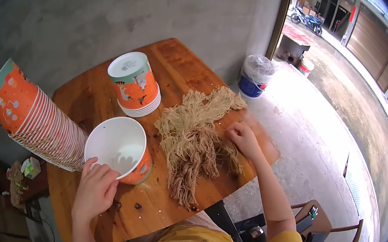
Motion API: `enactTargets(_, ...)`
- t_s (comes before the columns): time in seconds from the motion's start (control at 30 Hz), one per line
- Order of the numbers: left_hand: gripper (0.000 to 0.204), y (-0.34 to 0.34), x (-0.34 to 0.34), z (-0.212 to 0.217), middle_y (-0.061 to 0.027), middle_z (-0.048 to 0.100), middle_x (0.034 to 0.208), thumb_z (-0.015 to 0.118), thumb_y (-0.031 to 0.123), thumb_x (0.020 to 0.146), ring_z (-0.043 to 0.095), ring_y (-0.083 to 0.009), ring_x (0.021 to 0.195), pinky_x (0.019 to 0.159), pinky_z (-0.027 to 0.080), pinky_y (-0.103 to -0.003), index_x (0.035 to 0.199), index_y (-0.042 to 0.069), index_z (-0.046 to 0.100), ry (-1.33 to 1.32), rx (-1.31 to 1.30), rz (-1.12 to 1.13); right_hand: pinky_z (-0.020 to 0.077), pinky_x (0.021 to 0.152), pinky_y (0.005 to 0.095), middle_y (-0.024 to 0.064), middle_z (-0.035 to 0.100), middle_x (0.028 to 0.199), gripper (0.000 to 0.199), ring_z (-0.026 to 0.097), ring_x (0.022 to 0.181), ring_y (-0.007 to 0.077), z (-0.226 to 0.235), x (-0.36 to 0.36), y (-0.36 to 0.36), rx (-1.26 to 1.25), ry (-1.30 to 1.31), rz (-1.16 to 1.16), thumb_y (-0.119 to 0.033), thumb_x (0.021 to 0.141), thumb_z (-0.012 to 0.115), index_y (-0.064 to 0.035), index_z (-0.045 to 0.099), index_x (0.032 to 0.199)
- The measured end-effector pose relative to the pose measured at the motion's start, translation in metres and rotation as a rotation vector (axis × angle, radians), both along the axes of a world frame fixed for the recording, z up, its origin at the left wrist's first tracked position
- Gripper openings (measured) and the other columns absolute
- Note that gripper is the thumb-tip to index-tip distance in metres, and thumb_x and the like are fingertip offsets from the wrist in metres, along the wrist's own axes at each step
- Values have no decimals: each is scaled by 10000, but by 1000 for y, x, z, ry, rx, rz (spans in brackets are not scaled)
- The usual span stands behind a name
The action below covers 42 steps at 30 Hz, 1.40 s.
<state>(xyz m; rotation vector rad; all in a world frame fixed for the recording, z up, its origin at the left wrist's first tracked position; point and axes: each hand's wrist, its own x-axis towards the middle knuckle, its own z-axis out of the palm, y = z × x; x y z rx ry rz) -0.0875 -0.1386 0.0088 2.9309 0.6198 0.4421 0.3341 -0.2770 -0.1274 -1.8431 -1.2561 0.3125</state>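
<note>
My left hand (95, 189) grips the near rim of an orange paper bowl (118, 152) with a white inside, tilted open toward me on the wooden table (172, 64). My right hand (243, 139) rests on the right edge of a pile of dry tan noodles (195, 138) spread over the table's middle, its fingers pinching into the strands. A short stack of upside-down orange bowls (135, 84) stands behind the held bowl.
A long stack of nested orange bowls (33, 117) lies on its side at the table's left edge. A white and blue bucket (256, 75) stands on the floor by the doorway. A wooden chair (331, 232) is at lower right.
</note>
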Motion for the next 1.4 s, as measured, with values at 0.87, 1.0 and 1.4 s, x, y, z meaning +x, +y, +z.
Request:
enactTargets(0.87, 367, -89, 24, -44, 23, 494, 662, 369, 329, 1064, 436, -32, 566, 532, 373, -185, 1150, 34, 569, -369, -1385, 104, 487, 676, 274, 47, 552, 846, 67, 592, 757, 138, 96, -178, 3, 141, 364, 281, -77, 917, 608, -25, 566, 907)
enactTargets(1.0, 367, -77, 4, -54, 19, 495, 606, 408, 361, 1050, 469, -57, 562, 526, 399, -224, 1016, 60, 616, -262, -1275, 145, 475, 859, 440, 110, 585, 1012, 201, 555, 1049, 338, 83, -194, 2, 142, -362, 174, -64, 829, 644, -42, 573, 1015)
enactTargets(1.4, 396, -62, -8, -22, -13, 577, 567, 478, 342, 1019, 533, -75, 486, 471, 416, -247, 814, 34, 618, -209, -1133, 304, 500, 654, 340, 95, 615, 773, 148, 649, 723, 242, 76, -246, 0, 123, 331, 668, -136, 952, 598, -38, 554, 1052)
